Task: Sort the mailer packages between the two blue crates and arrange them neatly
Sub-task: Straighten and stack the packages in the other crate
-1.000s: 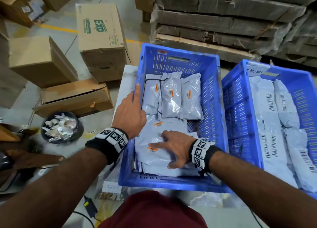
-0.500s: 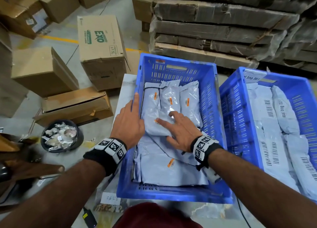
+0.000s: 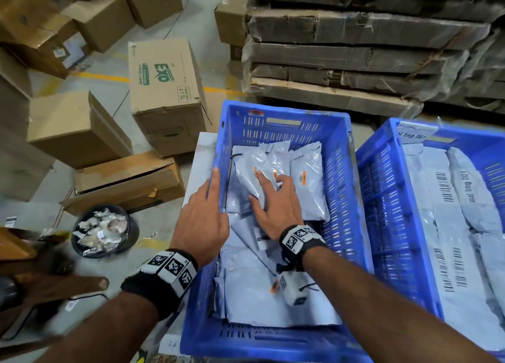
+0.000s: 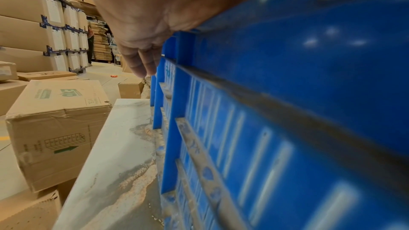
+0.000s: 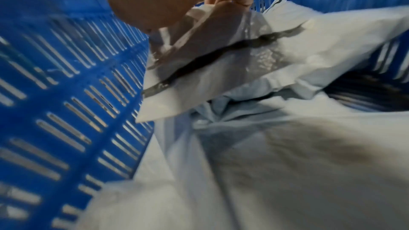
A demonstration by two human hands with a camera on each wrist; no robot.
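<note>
The left blue crate [image 3: 276,126] holds grey mailers: a large flat one [image 3: 259,302] at the front and small ones in a row at the back. My right hand [image 3: 273,195] pinches a small back-row mailer [image 3: 250,168], which sits tilted; the right wrist view shows the thumb and fingers [image 5: 219,4] on that mailer's [image 5: 221,62] edge. Another small mailer [image 3: 308,183] lies beside it on the right. My left hand [image 3: 209,198] rests on the crate's left rim with straight fingers [image 4: 141,62]. The right blue crate [image 3: 382,198] holds barcode-labelled mailers [image 3: 437,226].
Both crates stand on a white table [image 4: 115,146]. Cardboard boxes [image 3: 166,94] and a black bin of scraps [image 3: 101,230] stand on the floor to the left. Wrapped flat cardboard stacks [image 3: 355,61] rise behind the crates.
My right hand left the front mailer, reached to the back row and took hold of a small mailer, now tilted. The left hand stayed on the crate rim.
</note>
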